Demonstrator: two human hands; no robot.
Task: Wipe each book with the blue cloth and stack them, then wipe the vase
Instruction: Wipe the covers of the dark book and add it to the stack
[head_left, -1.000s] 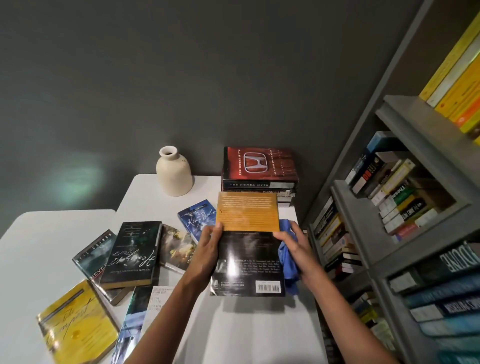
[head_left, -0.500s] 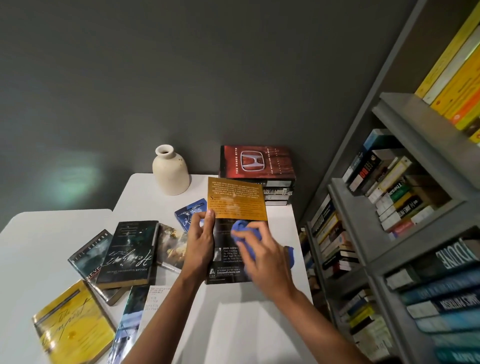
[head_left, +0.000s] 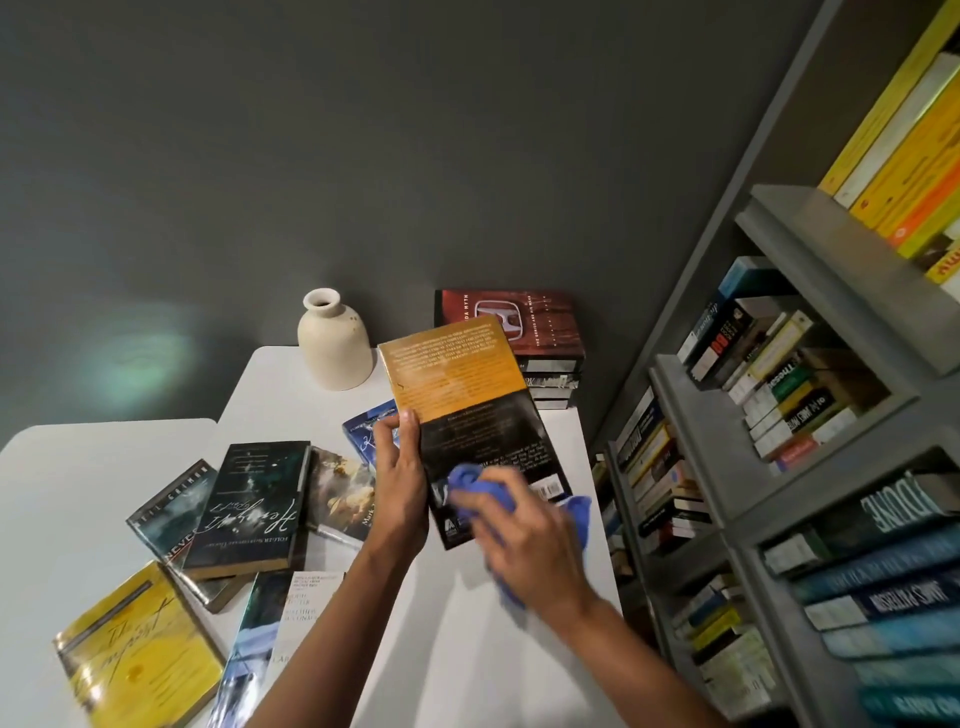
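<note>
Book is propped up off the desk, left hand gripping its edge, so right hand clutching the blue cloth can wipe it.

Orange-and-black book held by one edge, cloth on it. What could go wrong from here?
1. The left hand holds the orange-and-black book by one edge only; the right hand pressing the blue cloth might twist it out of that grip.
2. Its raised far end appears near the vase and the stack; a swing could knock either.

On white table: books, vase, stack
</note>
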